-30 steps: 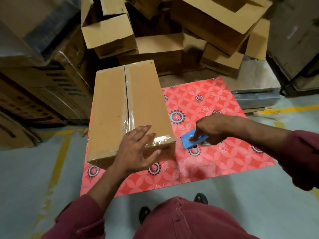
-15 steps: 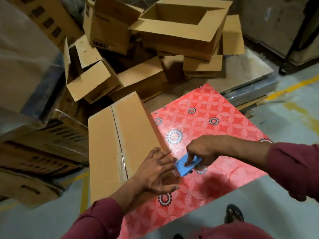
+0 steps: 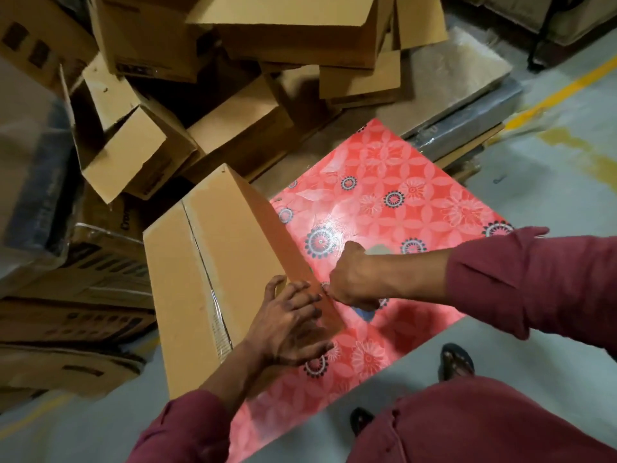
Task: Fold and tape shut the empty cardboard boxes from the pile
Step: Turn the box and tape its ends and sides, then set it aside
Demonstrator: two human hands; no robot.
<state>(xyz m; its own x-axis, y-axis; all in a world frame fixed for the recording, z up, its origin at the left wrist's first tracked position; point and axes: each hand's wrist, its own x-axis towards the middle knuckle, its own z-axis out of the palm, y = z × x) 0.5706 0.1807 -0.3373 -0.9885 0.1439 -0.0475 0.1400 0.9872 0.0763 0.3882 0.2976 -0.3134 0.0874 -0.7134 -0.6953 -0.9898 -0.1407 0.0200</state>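
Change: since half a second ago, the right hand (image 3: 354, 279) has moved in to the box's near right corner, and the blue tool that showed plainly then is now mostly hidden beneath it.
Box: the long brown cardboard box (image 3: 213, 269), its top flaps closed and a strip of clear tape (image 3: 217, 315) running along the centre seam, lies partly on the red floral plastic mat (image 3: 400, 202), its left part over the grey concrete floor (image 3: 551, 322).
Left hand: the left hand (image 3: 287, 325) lies over the box's near right corner, fingers (image 3: 300, 302) spread apart and lightly bent against the cardboard.
Right hand: fingers curled together in a fist beside the box edge; a sliver of the blue tool (image 3: 365, 314) shows under it, but I cannot tell exactly how it is held.
Pile: open and flattened brown cardboard boxes (image 3: 233, 78) lie heaped beyond the mat.
Person: maroon sleeves, maroon trousers and dark sandals (image 3: 455, 360) on the floor.
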